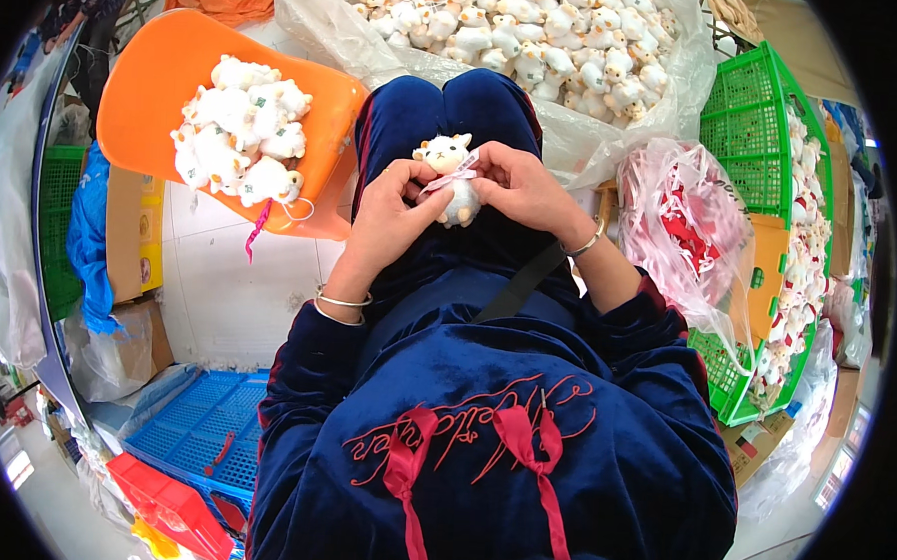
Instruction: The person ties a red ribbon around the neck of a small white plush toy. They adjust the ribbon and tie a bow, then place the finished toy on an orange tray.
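Over my lap, a small white plush animal (459, 204) with tan ears is held upright between my two hands. Around its neck runs a pale pink ribbon (451, 178). My left hand (400, 206) is closed at the toy's left side, thumb and fingers pinching one end of the ribbon. On the other side my right hand (521, 187) pinches the ribbon near the neck, its fingertips against the toy. The fingers partly hide the ribbon's ends and the toy's sides.
At left, an orange stool (142, 86) bears a pile of white plush toys (240, 121). Ahead lies a large clear plastic bag (325, 24) full of similar toys. To the right are a bag of pink and red ribbons (686, 225) and a green crate (746, 123); a blue crate (202, 419) sits lower left.
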The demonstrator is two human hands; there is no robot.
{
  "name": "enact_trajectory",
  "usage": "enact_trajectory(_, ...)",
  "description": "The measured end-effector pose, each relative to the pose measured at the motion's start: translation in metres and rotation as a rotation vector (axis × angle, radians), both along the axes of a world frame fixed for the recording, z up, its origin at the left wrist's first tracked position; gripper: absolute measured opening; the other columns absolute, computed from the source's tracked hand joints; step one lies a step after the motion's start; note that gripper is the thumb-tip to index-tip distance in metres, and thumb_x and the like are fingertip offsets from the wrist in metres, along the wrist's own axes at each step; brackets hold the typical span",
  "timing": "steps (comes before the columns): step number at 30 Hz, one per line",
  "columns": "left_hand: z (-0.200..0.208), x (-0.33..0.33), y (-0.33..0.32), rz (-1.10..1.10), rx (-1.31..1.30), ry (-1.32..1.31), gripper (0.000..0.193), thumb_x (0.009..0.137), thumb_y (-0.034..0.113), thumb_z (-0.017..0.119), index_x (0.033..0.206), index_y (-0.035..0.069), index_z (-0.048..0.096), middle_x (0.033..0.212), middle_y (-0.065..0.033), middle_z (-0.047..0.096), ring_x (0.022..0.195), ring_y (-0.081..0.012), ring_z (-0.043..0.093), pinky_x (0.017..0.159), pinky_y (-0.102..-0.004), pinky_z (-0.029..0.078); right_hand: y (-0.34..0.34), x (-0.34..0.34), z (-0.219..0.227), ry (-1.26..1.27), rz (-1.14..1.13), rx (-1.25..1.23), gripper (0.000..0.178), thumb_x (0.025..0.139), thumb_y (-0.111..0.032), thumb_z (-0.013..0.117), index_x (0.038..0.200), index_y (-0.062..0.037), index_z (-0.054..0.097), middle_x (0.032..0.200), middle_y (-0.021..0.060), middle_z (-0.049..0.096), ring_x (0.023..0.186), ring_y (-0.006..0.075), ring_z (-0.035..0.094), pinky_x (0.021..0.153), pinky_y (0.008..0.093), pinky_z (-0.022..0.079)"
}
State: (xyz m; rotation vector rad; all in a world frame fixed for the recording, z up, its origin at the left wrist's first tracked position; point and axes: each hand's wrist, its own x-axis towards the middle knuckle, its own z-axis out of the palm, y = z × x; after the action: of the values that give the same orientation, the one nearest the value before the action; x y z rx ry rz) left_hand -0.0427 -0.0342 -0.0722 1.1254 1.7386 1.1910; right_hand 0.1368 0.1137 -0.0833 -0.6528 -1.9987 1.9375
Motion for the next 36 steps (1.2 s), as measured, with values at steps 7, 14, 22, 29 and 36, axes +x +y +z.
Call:
enact_trajectory(7, -0.018, 0.009, 0.007, 0.124, 0.092, 0.071, 0.022, 0.103, 0.02, 0.066, 0.095, 0.0, 0.071, 0.08, -0.0021, 0.068, 0.071, -0.005, 0.06, 0.066, -0.0221, 0.048, -0.004, -0.006, 0.01, -0.11, -0.023, 0.212, 0.018, 0.102, -0.015, 0.065, 0.093, -0.0003, 0.06, 0.077, 0.0003, 0.061, 0.069, 0.0066, 0.056, 0.062, 0.0262, 0.047)
enact_trajectory(14, -0.023, 0.003, 0.008, 0.097, 0.036, -0.136, 0.029, 0.107, 0.024, 0.063, 0.092, 0.0, 0.07, 0.075, 0.0006, 0.066, 0.066, -0.0045, 0.058, 0.061, -0.0214, 0.046, -0.002, -0.006, 0.006, -0.132, -0.021, 0.1, 0.02, 0.1, -0.016, 0.066, 0.094, 0.0029, 0.062, 0.079, 0.0068, 0.065, 0.072, 0.0113, 0.058, 0.065, 0.0311, 0.049)
enact_trajectory(22, -0.016, 0.002, 0.004, 0.119, -0.012, -0.176, 0.026, 0.103, 0.023, 0.067, 0.093, -0.001, 0.072, 0.077, -0.0019, 0.068, 0.068, -0.0064, 0.06, 0.064, -0.0228, 0.049, -0.005, -0.007, 0.012, -0.085, -0.067, -0.001, 0.017, 0.102, -0.016, 0.065, 0.096, 0.0007, 0.064, 0.082, 0.0017, 0.067, 0.071, 0.0071, 0.058, 0.064, 0.0262, 0.05)
enact_trajectory(29, -0.012, 0.003, 0.003, 0.056, 0.03, 0.001, 0.021, 0.095, 0.019, 0.075, 0.1, -0.001, 0.072, 0.09, -0.0099, 0.073, 0.082, -0.015, 0.069, 0.075, -0.0293, 0.054, -0.005, -0.011, 0.014, -0.185, -0.159, -0.075, 0.022, 0.102, -0.018, 0.06, 0.092, 0.0014, 0.065, 0.076, 0.0042, 0.069, 0.059, 0.0087, 0.063, 0.053, 0.0248, 0.05)
enact_trajectory(36, -0.013, 0.001, 0.001, 0.04, 0.009, 0.023, 0.017, 0.096, 0.016, 0.075, 0.101, -0.001, 0.071, 0.09, -0.0039, 0.071, 0.082, -0.0087, 0.063, 0.076, -0.0257, 0.052, 0.002, -0.004, 0.027, -0.384, -0.104, -0.327, 0.021, 0.101, -0.021, 0.062, 0.092, -0.0023, 0.067, 0.074, 0.0043, 0.07, 0.052, 0.0101, 0.064, 0.046, 0.0227, 0.049)
